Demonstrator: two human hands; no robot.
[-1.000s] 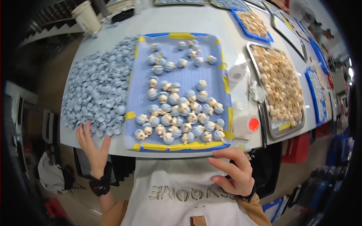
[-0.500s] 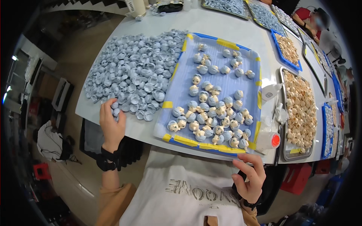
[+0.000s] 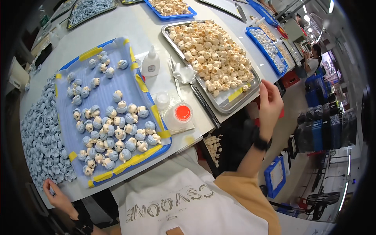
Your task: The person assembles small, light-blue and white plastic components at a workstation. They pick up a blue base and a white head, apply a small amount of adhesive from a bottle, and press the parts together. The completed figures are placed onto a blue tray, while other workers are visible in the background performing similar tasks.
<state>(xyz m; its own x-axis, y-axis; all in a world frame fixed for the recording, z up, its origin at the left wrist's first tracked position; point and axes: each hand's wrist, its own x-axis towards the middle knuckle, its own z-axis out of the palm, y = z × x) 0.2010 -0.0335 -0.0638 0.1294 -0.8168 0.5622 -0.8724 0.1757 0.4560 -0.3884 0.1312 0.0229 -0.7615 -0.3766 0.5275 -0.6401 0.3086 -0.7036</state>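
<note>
At the lower left, my left hand has its thumb and fingers curled around what looks like a small light-blue hollow shell, partly hidden by the fingers. It sits at the near edge of a big pile of blue shells. My right hand is beside the near right corner of a metal tray, fingers apart and nothing seen in them. Cream doll-head pieces fill that tray. Between the hands lies a blue tray edged with yellow tape, bearing several doll heads with blue backs.
Between the trays stand a white squeeze bottle, a red-topped jar, a small clear cup, tweezers and a crumpled white wipe. Farther off are more filled trays. A dark bin of cream pieces sits below the table edge.
My view has swung to the right. My right hand has risen from the front of the table to the metal tray's side. My left hand stays by the shell pile.
</note>
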